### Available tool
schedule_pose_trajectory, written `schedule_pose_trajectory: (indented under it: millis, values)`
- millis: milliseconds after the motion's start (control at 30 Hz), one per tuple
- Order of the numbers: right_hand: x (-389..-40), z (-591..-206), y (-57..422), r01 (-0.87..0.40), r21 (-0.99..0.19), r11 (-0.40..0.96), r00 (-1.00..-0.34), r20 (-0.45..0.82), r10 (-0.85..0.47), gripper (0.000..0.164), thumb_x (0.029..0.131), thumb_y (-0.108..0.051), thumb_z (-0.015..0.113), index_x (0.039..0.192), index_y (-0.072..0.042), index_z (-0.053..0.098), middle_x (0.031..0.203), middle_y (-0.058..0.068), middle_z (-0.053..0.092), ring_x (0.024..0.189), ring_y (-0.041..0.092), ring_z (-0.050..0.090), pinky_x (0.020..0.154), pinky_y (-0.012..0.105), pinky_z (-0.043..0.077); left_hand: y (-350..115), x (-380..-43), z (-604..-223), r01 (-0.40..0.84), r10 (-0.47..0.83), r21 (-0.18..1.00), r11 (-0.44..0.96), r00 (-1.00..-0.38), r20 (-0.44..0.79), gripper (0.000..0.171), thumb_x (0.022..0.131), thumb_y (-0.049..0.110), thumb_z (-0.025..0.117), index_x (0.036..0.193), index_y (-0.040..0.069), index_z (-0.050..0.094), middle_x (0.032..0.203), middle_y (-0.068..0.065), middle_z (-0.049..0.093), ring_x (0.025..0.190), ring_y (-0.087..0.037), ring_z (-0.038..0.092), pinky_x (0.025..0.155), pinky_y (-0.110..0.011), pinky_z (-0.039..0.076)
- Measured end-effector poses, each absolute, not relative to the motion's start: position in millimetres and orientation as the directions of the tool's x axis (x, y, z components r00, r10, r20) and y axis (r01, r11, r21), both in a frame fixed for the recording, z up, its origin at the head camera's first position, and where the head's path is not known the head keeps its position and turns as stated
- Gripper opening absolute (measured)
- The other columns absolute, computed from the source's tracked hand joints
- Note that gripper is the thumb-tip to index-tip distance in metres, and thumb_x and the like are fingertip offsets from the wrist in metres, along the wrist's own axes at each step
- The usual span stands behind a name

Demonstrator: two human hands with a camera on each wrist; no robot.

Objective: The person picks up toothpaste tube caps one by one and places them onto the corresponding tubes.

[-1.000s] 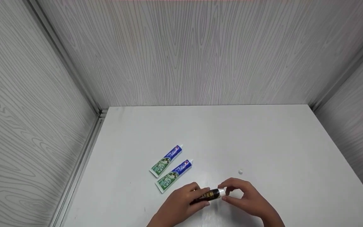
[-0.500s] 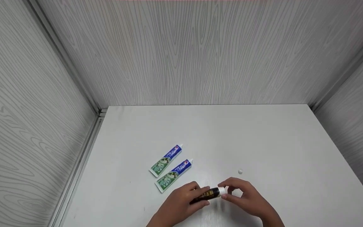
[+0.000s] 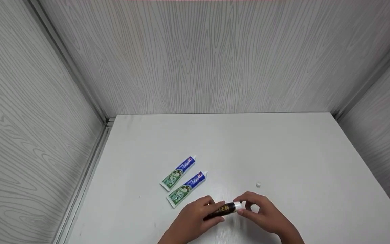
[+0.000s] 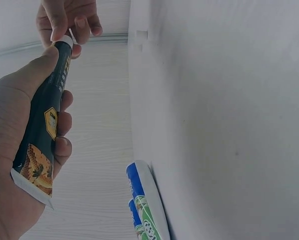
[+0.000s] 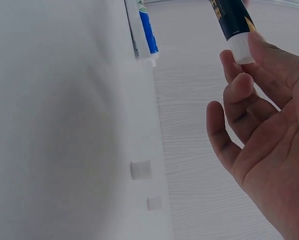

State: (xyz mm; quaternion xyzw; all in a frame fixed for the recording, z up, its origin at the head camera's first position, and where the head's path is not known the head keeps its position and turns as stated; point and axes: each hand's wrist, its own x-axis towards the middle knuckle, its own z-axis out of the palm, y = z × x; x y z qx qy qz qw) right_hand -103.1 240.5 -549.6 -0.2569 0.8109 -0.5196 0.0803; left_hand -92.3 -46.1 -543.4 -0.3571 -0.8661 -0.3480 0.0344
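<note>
Low in the head view, my left hand (image 3: 195, 218) grips a dark toothpaste tube (image 3: 224, 209) with gold lettering. The left wrist view shows a honeycomb picture near the tube's flat end, with my left thumb (image 4: 45, 61) along its side. A white cap (image 5: 240, 48) is at the tube's right end, and my right hand (image 3: 264, 213) pinches it between thumb and forefinger. The right hand's other fingers (image 5: 222, 125) are loosely bent, away from the tube. The tube is held above the table, tilted slightly up toward its cap.
Two blue and green toothpaste tubes (image 3: 178, 173) lie side by side, slanted, left of the hands. Small white pieces, like caps (image 5: 141, 170), lie beyond the right hand on the white table (image 3: 141, 142). Wood-grain panels (image 3: 188, 57) enclose the table's back and sides.
My right thumb and forefinger shift slightly around the white cap. The left hand, the tube it grips and the things on the table stay in place.
</note>
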Motion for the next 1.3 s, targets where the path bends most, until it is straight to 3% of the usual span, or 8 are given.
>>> schedule_pose_trajectory:
  millis: [433,667,867,1100,1300]
  values:
    - [-103,-551,240,-0.335,-0.884,0.325,-0.852,0.137,-0.506,0.022,0.102,-0.022,0.073,0.124,-0.022,0.073,0.114,-0.002,0.076,0.09,0.014,0.065,0.082,0.028,0.056,-46,-91,-543,0.646,0.586,0.573,0.504,-0.744,0.322,0.043,0.099,0.04,0.075,0.139,0.024,0.072,0.101,0.006,0.067,0.085,0.002,0.057,0.079,-0.018,0.054]
    - [-102,-551,241,-0.318,-0.883,0.345,-0.862,0.118,-0.494,0.026,0.102,-0.025,0.074,0.128,-0.026,0.072,0.118,-0.004,0.075,0.091,0.012,0.066,0.085,0.031,0.056,-46,-93,-546,0.663,0.591,0.564,0.492,-0.73,0.344,0.041,0.099,0.035,0.078,0.137,0.022,0.073,0.101,0.006,0.069,0.084,0.002,0.057,0.078,-0.017,0.053]
    - [-102,-550,241,-0.326,-0.887,0.326,-0.857,0.133,-0.498,0.027,0.102,-0.022,0.074,0.129,-0.024,0.071,0.12,0.0,0.075,0.091,0.012,0.067,0.085,0.031,0.057,-47,-94,-546,0.651,0.592,0.573,0.497,-0.738,0.324,0.041,0.101,0.042,0.073,0.137,0.022,0.073,0.102,0.006,0.07,0.084,0.002,0.058,0.078,-0.017,0.053]
    - [-102,-550,243,-0.336,-0.886,0.319,-0.864,0.156,-0.478,0.023,0.103,-0.02,0.072,0.126,-0.024,0.072,0.121,0.013,0.073,0.094,0.014,0.068,0.087,0.032,0.057,-48,-96,-550,0.655,0.6,0.548,0.52,-0.737,0.312,0.041,0.103,0.046,0.069,0.135,0.022,0.074,0.101,0.008,0.072,0.083,0.002,0.058,0.077,-0.017,0.053]
    - [-103,-551,245,-0.346,-0.878,0.331,-0.872,0.171,-0.459,0.021,0.103,-0.02,0.072,0.123,-0.025,0.072,0.12,0.011,0.074,0.096,0.015,0.069,0.088,0.03,0.057,-50,-98,-554,0.667,0.614,0.525,0.528,-0.727,0.307,0.038,0.101,0.043,0.073,0.132,0.022,0.075,0.101,0.008,0.072,0.083,0.002,0.058,0.077,-0.018,0.053]
